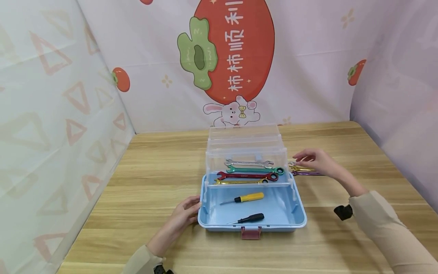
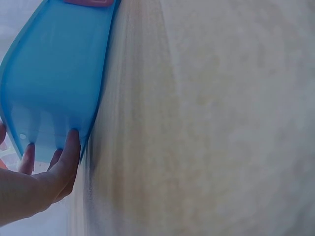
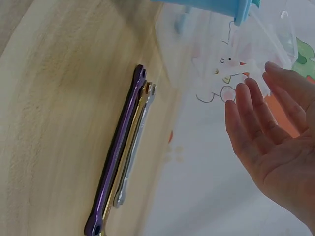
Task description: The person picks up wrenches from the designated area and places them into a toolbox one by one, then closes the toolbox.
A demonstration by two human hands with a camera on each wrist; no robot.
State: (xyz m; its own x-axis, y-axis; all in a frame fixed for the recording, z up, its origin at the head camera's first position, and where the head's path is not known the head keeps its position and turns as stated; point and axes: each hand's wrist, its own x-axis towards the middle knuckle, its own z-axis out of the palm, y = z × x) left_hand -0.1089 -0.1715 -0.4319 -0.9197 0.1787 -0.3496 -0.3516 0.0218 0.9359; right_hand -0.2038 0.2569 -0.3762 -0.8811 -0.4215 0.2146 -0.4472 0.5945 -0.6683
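Note:
A light-blue toolbox (image 1: 280,227) stands with its clear lid (image 1: 243,133) raised. My left hand (image 1: 183,214) touches its left end with outstretched fingers (image 2: 73,142). Beyond the box's right side, my right hand (image 1: 317,161) hovers over a silver wrench (image 3: 134,152), a gold wrench (image 1: 301,168) and a purple wrench (image 3: 118,150) lying side by side. In the right wrist view its fingers are loosely bent, holding nothing. Inside the box lie a yellow screwdriver (image 1: 251,197) and a black screwdriver (image 1: 251,218).
Silver (image 1: 249,164), green (image 1: 253,170), red (image 1: 246,176) and gold (image 1: 239,182) wrenches show through clear plastic at the box's rear. A reddish latch (image 1: 251,233) hangs at the front. Patterned cloth (image 1: 154,102) surrounds the wooden table (image 1: 143,194) behind and at both sides.

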